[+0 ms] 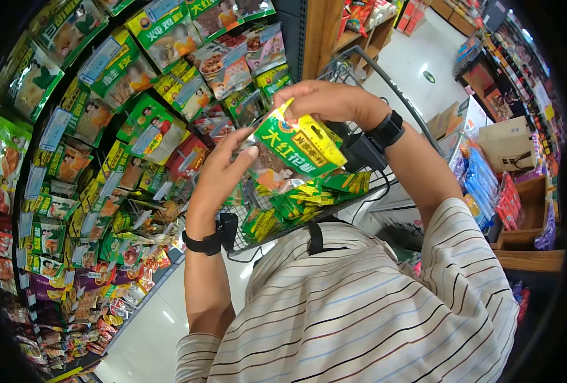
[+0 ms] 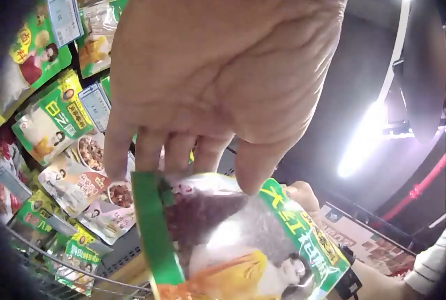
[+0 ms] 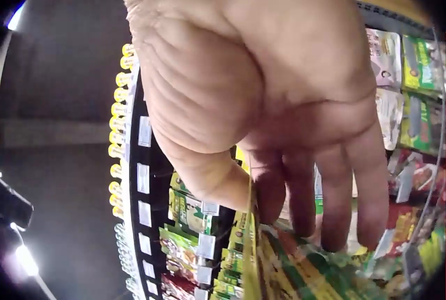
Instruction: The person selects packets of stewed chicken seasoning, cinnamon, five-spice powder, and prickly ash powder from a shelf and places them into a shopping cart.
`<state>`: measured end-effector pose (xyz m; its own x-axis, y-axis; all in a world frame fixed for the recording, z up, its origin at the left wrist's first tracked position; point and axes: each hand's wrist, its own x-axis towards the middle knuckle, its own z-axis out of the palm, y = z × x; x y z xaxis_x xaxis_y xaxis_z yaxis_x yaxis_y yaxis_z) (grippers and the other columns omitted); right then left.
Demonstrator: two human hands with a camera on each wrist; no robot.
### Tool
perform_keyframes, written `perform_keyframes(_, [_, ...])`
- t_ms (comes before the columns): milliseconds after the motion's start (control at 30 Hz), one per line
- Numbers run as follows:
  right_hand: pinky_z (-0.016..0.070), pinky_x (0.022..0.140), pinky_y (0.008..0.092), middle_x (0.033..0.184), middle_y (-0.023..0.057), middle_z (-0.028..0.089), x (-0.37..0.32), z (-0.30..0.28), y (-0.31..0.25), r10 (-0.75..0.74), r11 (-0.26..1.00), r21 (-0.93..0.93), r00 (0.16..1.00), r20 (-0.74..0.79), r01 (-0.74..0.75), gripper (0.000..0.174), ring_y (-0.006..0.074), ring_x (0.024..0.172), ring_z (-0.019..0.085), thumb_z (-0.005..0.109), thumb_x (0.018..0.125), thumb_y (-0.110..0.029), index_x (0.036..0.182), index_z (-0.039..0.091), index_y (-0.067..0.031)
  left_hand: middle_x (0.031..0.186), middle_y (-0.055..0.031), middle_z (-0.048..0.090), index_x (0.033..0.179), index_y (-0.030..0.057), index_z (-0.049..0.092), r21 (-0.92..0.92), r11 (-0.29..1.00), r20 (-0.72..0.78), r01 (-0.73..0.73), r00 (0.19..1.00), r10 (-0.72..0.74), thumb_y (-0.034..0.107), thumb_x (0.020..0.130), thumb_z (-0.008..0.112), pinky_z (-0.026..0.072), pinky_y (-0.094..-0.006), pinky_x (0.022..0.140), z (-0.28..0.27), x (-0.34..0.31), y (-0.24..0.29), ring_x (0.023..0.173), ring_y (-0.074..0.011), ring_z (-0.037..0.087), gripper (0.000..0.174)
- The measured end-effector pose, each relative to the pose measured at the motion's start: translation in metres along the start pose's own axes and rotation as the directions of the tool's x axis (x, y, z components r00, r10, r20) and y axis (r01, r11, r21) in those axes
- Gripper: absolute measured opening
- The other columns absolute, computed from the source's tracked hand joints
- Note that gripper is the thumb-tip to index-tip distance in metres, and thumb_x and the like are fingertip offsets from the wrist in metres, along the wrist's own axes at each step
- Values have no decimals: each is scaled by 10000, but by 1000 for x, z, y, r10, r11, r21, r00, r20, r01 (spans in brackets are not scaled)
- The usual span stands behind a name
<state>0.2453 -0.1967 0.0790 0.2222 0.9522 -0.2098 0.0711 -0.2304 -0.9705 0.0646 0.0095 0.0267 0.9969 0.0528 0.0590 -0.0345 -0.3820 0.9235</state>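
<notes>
Head view bright, edges fisheye-curved; ceiling light [image 2: 362, 140] blown out; glare on packet [image 2: 233, 241].

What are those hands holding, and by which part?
A green packet: the left hand grips a side edge; the right hand pinches a yellow top corner.

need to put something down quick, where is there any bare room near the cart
Bare floor shows beyond the cart, between wooden shelving and boxes, and lower left in the head view, between the hanging packets and the left forearm. The cart is crowded with heaped packets beneath the held packet, and the hanging packets sit close together.
</notes>
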Motion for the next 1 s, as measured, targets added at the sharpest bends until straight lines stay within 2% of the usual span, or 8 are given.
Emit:
perform_keyframes(200, [452,713,276,862,-3,592,4,15,-4,-136,989,-63,990,-29,134,207,85,823,555,608,849,-260,923,610,-66,975,27,627,1113,29,625,-314,945,68,87,995,-69,247,985,587,455,-252,832,0,-24,-15,916,-77,566,255])
perform_keyframes(233, [461,768,304,896,27,603,18,-1,26,-496,760,-434,863,92,484,221,120,867,564,575,871,-259,939,616,-52,949,40,621,1083,33,631,-313,946,52,83,996,-70,239,987,585,455,-243,814,-3,-26,-20,888,-65,561,233])
perform_keyframes(367, [459,882,283,993,35,660,9,22,7,-214,976,-51,974,-79,211,330,127,958,598,509,991,-320,1035,644,-23,902,41,610,1032,39,645,-366,925,-38,105,991,-128,231,984,582,457,-247,772,-5,-41,-8,833,-67,554,207])
perform_keyframes(400, [480,917,298,1100,74,669,6,33,-1,-72,878,470,996,-44,84,421,145,1013,623,470,1022,-383,1131,629,-8,898,45,612,1030,35,647,-409,908,-46,95,991,-124,225,984,581,452,-245,767,-5,-41,-14,820,-66,550,206])
perform_keyframes(500, [514,924,354,1246,129,624,14,30,3,-166,838,520,985,-43,164,629,189,1090,624,384,1028,-515,1293,523,37,904,35,627,1020,38,644,-504,862,-200,60,962,-184,215,991,568,448,-236,759,-8,-42,-17,812,-62,557,194])
perform_keyframes(733, [555,886,388,1265,148,613,13,40,4,-230,804,549,971,-64,227,581,247,1111,639,448,1019,-481,1367,466,-16,939,14,648,1051,37,620,-620,780,-389,-84,896,-212,219,1000,558,464,-246,778,-11,-38,1,838,-62,574,199])
perform_keyframes(867, [550,808,319,1214,41,625,9,49,0,-178,937,249,947,-268,246,459,124,1000,632,546,1004,-378,1328,533,-53,964,13,646,1054,39,614,-551,831,-393,-84,904,-169,218,989,575,447,-248,818,-7,-29,-9,873,-68,560,194])
perform_keyframes(1000, [345,548,217,933,-71,598,9,44,4,-123,957,198,915,-384,212,337,33,683,429,589,979,-345,1227,618,-117,1061,-10,647,1142,27,610,-522,851,-285,-49,951,-120,198,973,594,448,-271,877,-2,-18,4,937,-93,571,241])
